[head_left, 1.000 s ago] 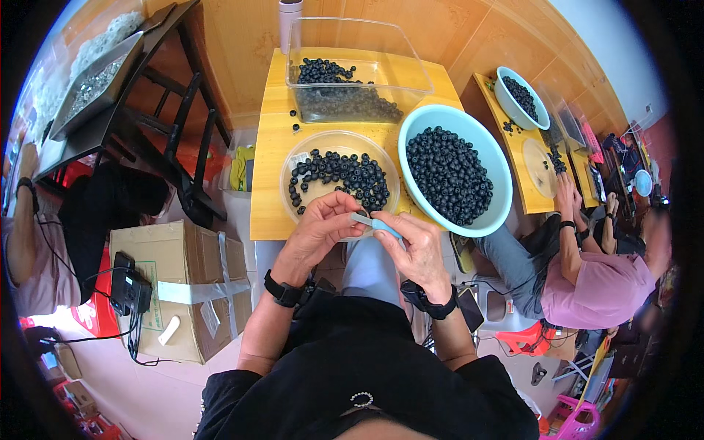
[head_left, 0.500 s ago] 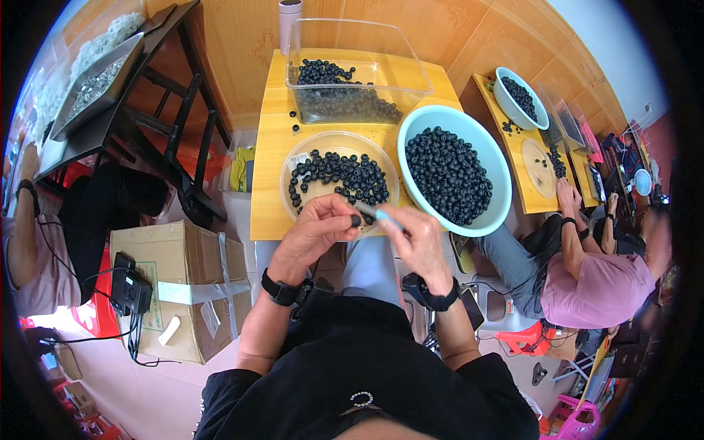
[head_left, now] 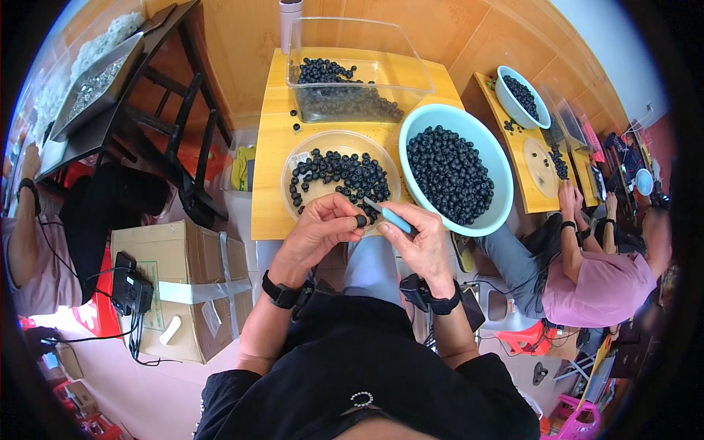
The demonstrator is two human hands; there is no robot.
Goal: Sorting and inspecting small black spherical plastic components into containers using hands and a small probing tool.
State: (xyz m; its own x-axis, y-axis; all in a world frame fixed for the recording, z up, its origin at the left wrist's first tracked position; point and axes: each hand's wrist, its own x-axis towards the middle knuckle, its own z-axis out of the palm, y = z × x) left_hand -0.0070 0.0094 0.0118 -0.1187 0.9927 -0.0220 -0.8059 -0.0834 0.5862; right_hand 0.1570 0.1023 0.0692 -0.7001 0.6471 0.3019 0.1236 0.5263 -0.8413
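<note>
Sitting pinched in left hand (head_left: 326, 226), black bead (head_left: 361, 221) neighbours tool (head_left: 399, 219) gripped in right hand (head_left: 421, 242)

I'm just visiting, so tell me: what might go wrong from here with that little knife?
The knife in the right hand might slip and nick the left hand, since its blade is bare and close by.

The bead pinched in the left hand is small and round, so it could pop loose, perhaps into the round plate or off the table.
</note>
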